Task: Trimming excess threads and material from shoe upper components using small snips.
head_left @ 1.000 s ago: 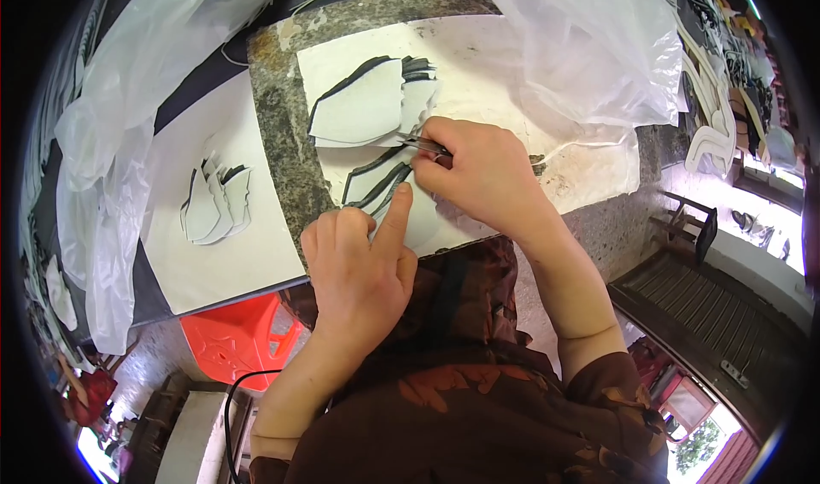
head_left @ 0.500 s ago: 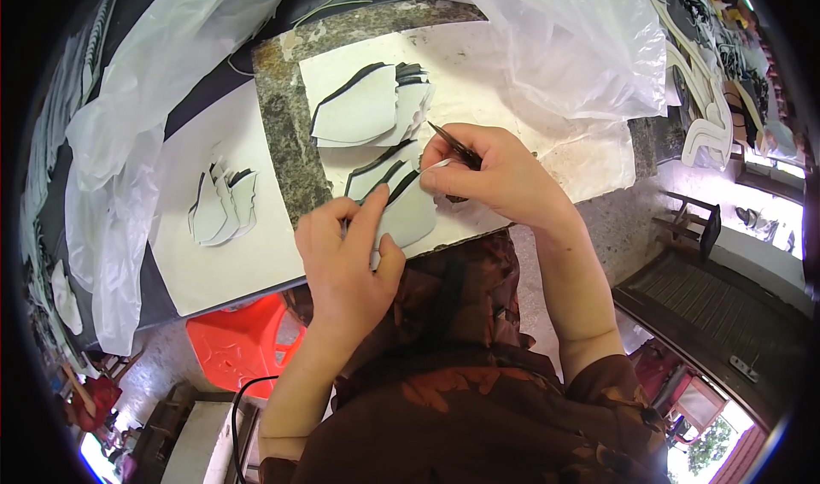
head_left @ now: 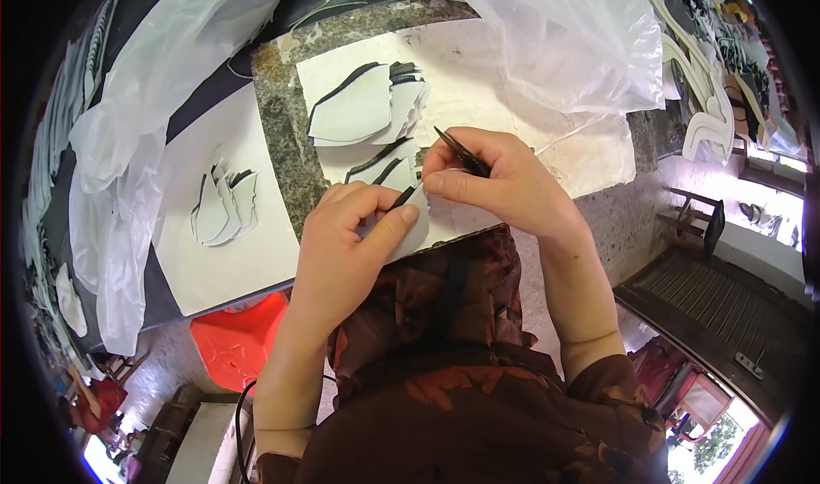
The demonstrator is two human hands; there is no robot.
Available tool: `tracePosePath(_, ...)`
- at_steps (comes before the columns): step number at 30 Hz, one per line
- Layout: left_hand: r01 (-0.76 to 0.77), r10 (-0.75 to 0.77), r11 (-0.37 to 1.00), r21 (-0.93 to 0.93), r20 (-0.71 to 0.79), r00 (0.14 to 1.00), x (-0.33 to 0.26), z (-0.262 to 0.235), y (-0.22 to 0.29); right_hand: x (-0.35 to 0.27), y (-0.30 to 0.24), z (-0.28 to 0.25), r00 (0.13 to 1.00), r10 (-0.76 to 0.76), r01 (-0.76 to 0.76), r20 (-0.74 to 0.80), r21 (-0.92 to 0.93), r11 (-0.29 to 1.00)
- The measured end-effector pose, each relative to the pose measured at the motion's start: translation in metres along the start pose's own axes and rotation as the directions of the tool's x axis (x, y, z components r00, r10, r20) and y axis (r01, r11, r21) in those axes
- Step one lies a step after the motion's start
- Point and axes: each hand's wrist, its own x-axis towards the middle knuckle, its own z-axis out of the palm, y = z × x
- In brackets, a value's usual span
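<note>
Left hand (head_left: 342,240) shifted, now pinching pale piece (head_left: 417,236)

Left hand (head_left: 346,240), earlier pressing down, now pinches a pale piece (head_left: 415,237); right hand (head_left: 504,176) has swung its dark tool (head_left: 459,149) toward ten-thirty.

Left hand (head_left: 343,236) pinches, thumb forward, beside the curled right hand (head_left: 497,176).

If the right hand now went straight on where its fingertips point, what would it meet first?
Probably the pale piece in the left hand; with depth unclear, they may already touch.
</note>
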Motion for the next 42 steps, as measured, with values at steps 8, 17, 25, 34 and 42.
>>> tracePosePath(8, 0.218, -0.18, 0.896, -0.386, 0.133, 0.975, -0.001, -0.006, 0.002, 0.001, -0.004, 0.001, 0.999, 0.001, -0.001, 0.04, 0.004, 1.0)
tracePosePath(17, 0.411, -0.235, 0.64, -0.649, 0.344, 0.909, 0.009, -0.028, 0.011, -0.001, -0.004, -0.002, 0.964, -0.262, 0.263, 0.031, -0.032, 0.964)
tracePosePath(25, 0.451, -0.209, 0.456, -0.767, 0.4, 0.892, 0.007, -0.035, -0.009, -0.003, -0.015, -0.018, 0.786, -0.559, 0.612, 0.264, -0.46, 0.643)
tracePosePath(34, 0.419, -0.182, 0.457, -0.784, 0.379, 0.907, 0.005, -0.034, -0.006, -0.009, -0.027, -0.001, 0.931, -0.308, 0.323, 0.194, -0.83, 0.455)
tracePosePath(42, 0.382, -0.16, 0.438, -0.813, 0.348, 0.924, 0.001, -0.025, -0.009, -0.001, -0.03, -0.004, 0.952, -0.225, 0.301, 0.206, -0.519, 0.8)
